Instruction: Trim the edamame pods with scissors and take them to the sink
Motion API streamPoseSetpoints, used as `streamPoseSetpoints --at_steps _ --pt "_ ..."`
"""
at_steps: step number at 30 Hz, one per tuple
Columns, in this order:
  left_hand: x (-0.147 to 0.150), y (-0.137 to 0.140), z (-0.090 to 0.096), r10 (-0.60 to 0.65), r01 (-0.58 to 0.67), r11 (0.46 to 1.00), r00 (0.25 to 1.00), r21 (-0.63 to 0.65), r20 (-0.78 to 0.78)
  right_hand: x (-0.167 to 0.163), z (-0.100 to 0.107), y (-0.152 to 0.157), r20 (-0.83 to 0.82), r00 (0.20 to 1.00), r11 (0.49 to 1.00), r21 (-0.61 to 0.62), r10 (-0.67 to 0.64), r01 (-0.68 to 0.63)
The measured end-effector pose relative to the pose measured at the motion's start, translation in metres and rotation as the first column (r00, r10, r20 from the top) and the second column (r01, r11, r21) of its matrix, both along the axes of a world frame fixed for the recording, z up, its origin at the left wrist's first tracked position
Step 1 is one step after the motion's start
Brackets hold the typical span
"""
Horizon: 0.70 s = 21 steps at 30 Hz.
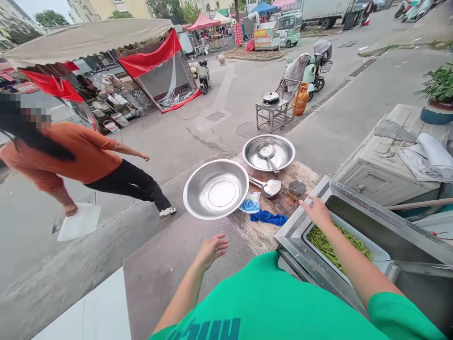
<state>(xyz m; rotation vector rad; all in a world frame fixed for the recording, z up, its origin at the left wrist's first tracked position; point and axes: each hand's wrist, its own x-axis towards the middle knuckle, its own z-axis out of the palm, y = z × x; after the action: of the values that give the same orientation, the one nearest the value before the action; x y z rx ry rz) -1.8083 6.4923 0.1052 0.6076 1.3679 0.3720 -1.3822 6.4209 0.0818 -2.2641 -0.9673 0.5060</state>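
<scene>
My left hand (212,251) hangs in the air in front of the large steel basin (195,188), fingers spread and holding nothing. Over the near left corner of the metal sink (320,191) is my right hand (316,212), its fingers loosely apart; whether it touches the rim I cannot tell. Below my right forearm, a white tub (380,255) of green pods (327,245) sits in the sink. On the wooden table (262,238) lie a blue cloth (268,217), a blue-and-white packet (250,203), a metal ladle (272,188) and a dark scouring pad (297,188).
A second steel basin (249,153) holds a skimmer (266,151). A person in orange (71,151) walks at left with a white flat item (79,222). Beyond stand a pot (271,97) on a metal stand, an orange gas cylinder (301,99) and a scooter (309,73).
</scene>
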Motion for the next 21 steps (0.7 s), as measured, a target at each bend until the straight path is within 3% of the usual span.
streamPoseSetpoints --at_steps 1,2,4,6,7,10,12,15,18,21 --pt "-0.004 0.006 -0.002 0.081 -0.08 0.997 0.997 -0.021 0.016 -0.022 -0.006 0.009 0.118 0.974 0.981 -0.012 0.195 -0.195" --pt "-0.008 0.013 -0.004 0.162 -0.161 0.986 0.986 -0.046 0.029 -0.047 -0.011 0.018 0.205 0.899 0.92 -0.025 0.387 -0.39" --pt "-0.016 0.029 -0.011 0.302 -0.295 0.95 0.951 -0.1 0.062 -0.095 -0.022 0.035 0.329 0.67 0.728 -0.088 0.665 -0.68" --pt "-0.024 0.046 -0.019 0.408 -0.394 0.908 0.909 -0.142 0.088 -0.134 -0.032 0.051 0.355 0.557 0.626 -0.114 0.751 -0.771" --pt "-0.027 0.055 -0.024 0.453 -0.436 0.886 0.886 -0.16 0.094 -0.147 -0.038 0.058 0.353 0.535 0.605 -0.125 0.768 -0.786" --pt "-0.029 0.084 -0.038 0.551 -0.524 0.826 0.829 -0.209 0.099 -0.162 -0.055 0.072 0.35 0.5 0.58 -0.177 0.792 -0.795" --pt "-0.023 0.101 -0.047 0.559 -0.529 0.822 0.821 -0.21 0.117 -0.16 -0.063 0.075 0.347 0.472 0.559 -0.22 0.811 -0.799" --pt "-0.01 0.118 -0.056 0.53 -0.522 0.848 0.835 -0.096 0.148 -0.157 -0.066 0.068 0.342 0.507 0.586 -0.186 0.791 -0.789" --pt "-0.006 0.116 -0.057 0.52 -0.524 0.852 0.846 0.005 0.121 -0.153 -0.06 0.044 0.364 0.642 0.705 -0.06 0.674 -0.707" --pt "-0.026 0.098 -0.051 0.459 -0.46 0.888 0.888 0.015 0.041 -0.132 -0.054 -0.009 0.391 0.778 0.846 -0.004 0.492 -0.533"
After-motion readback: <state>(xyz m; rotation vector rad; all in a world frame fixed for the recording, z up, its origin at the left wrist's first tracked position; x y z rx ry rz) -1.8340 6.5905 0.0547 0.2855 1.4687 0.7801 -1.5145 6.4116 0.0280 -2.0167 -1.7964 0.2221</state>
